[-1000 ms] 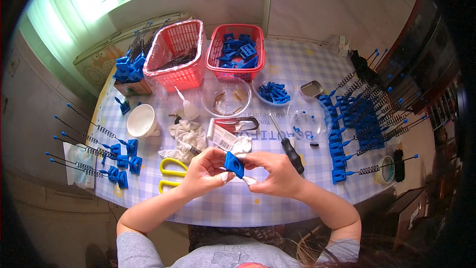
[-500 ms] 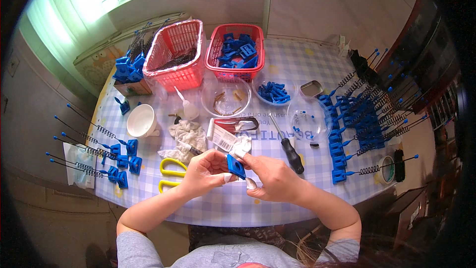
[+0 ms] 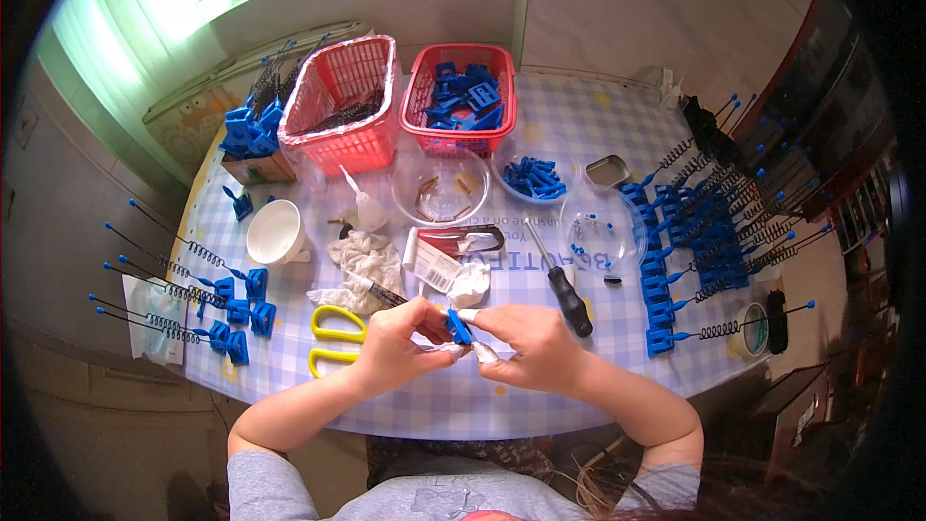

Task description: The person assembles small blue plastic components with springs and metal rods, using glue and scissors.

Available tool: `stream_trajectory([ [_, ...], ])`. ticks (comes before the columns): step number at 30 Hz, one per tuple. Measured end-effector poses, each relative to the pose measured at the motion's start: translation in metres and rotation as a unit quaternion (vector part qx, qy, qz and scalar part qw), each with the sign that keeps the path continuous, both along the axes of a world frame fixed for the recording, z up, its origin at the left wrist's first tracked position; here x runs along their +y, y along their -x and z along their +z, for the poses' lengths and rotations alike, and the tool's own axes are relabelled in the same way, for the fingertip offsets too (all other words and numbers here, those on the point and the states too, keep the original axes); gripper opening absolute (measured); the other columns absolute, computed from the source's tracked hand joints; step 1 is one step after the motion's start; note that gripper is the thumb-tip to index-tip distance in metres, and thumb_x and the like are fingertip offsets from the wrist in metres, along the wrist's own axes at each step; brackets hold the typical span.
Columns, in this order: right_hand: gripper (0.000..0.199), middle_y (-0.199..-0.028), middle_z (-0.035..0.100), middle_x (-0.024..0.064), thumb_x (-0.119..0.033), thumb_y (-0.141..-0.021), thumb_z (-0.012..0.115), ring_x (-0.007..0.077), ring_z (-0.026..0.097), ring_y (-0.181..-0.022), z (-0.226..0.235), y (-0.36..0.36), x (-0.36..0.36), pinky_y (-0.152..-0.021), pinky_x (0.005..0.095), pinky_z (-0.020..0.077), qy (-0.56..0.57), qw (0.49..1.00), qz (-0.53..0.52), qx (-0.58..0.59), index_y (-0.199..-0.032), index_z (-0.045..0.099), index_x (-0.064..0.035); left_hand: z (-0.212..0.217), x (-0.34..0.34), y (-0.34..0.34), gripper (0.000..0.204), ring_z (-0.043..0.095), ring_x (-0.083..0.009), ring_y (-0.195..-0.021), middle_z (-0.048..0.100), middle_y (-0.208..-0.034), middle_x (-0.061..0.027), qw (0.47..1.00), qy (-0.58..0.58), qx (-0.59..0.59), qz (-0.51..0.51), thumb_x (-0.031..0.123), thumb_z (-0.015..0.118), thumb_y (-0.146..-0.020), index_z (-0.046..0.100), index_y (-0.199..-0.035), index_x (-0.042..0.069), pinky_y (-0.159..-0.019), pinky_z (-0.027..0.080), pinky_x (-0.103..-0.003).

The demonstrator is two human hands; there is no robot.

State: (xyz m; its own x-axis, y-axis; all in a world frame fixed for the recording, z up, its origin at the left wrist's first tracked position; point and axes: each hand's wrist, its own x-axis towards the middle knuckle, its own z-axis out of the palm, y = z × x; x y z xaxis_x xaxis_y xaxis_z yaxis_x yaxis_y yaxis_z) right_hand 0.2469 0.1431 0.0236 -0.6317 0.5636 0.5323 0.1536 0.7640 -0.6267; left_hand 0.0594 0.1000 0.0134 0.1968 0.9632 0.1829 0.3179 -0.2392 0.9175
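Both hands meet just above the near edge of the tabletop [image 3: 540, 396], which wears a blue-and-white checked cloth. The left hand [image 3: 395, 347] and right hand [image 3: 526, 347] each close their grip on a small blue clip [image 3: 458, 327], a hard plastic piece with squared edges; it sits between the two sets of fingertips, pinched from both sides, tilted and clear of the cloth. Some fingertips are wrapped in pale tape.

Just left of the left hand lie yellow-handled scissors [image 3: 333, 340]; behind them a crumpled white rag [image 3: 362, 265]. Right of the right hand, close by, lies a screwdriver [image 3: 562, 285] with a thin metal shaft and black handle.

Farther back stand two red plastic baskets with lattice walls: the left basket [image 3: 342, 101] holds dark wire springs, the right basket [image 3: 461, 96] a heap of blue clips. In front of them are a clear bowl [image 3: 439, 188] and a smaller dish of blue pieces [image 3: 532, 177], then a clear round lid [image 3: 603, 232]. A white cup [image 3: 273, 232] stands on the left.

On the right, finished pieces [image 3: 709, 232] lie in rows: blue blocks joined to coiled wire with blue bead tips. A few more [image 3: 183, 294] lie on the left edge.
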Motion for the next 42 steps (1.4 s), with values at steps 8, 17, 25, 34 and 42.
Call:
stream_trajectory([
  [8, 0.042, -0.081, 0.060, 0.0129, -0.005, -0.055, 0.063, 0.0259, 0.060, -0.069, -0.004, 0.001, -0.002, -0.062, 0.0310, 0.0485, -0.012, 1.000, -0.006, -0.010, -0.096, 0.057, -0.0002, 0.002, -0.001, -0.003, 0.028, 0.061, -0.0125, -0.062, 0.061, -0.068, -0.0076, 0.997, -0.037, 0.059, 0.020, 0.006, 0.072, -0.061, 0.048, -0.075, 0.001, -0.057, 0.049, -0.024],
  [17, 0.043, -0.081, 0.060, 0.0139, -0.007, -0.055, 0.064, 0.0268, 0.060, -0.071, -0.004, 0.002, -0.003, -0.063, 0.0315, 0.0487, -0.028, 1.000, -0.009, -0.010, -0.096, 0.056, 0.0013, -0.001, -0.002, -0.004, 0.028, 0.061, -0.0132, -0.062, 0.061, -0.068, -0.0081, 0.996, -0.041, 0.074, 0.025, 0.008, 0.072, -0.060, 0.048, -0.074, 0.001, -0.056, 0.050, -0.024],
  [25, 0.040, -0.075, 0.059, 0.0139, -0.003, -0.054, 0.059, 0.0267, 0.059, -0.064, -0.012, 0.006, -0.009, -0.058, 0.0317, 0.0485, -0.046, 0.998, -0.047, -0.019, -0.094, 0.056, 0.0018, -0.005, -0.004, -0.007, 0.029, 0.060, -0.0148, -0.058, 0.059, -0.063, -0.0080, 0.982, -0.112, 0.137, 0.059, 0.009, 0.073, -0.056, 0.049, -0.070, 0.002, -0.053, 0.048, -0.025],
  [34, 0.026, -0.069, 0.059, 0.0130, 0.004, -0.058, 0.054, 0.0242, 0.059, -0.058, -0.009, 0.005, -0.005, -0.053, 0.0295, 0.0478, 0.035, 0.998, -0.049, 0.035, -0.083, 0.058, 0.0022, -0.009, -0.009, -0.007, 0.030, 0.058, -0.0209, -0.057, 0.056, -0.067, -0.0086, 0.967, -0.168, 0.191, 0.031, 0.012, 0.073, -0.056, 0.049, -0.071, 0.003, -0.048, 0.045, -0.029],
  [42, 0.029, -0.077, 0.060, 0.0125, 0.002, -0.060, 0.054, 0.0238, 0.059, -0.066, -0.001, 0.001, 0.001, -0.063, 0.0287, 0.0476, 0.042, 0.994, -0.058, 0.088, -0.088, 0.057, 0.0023, -0.016, -0.002, -0.002, 0.026, 0.062, -0.0186, -0.075, 0.055, -0.074, -0.0089, 0.996, -0.083, -0.024, 0.027, 0.000, 0.068, -0.061, 0.048, -0.078, 0.000, -0.061, 0.049, -0.026],
])
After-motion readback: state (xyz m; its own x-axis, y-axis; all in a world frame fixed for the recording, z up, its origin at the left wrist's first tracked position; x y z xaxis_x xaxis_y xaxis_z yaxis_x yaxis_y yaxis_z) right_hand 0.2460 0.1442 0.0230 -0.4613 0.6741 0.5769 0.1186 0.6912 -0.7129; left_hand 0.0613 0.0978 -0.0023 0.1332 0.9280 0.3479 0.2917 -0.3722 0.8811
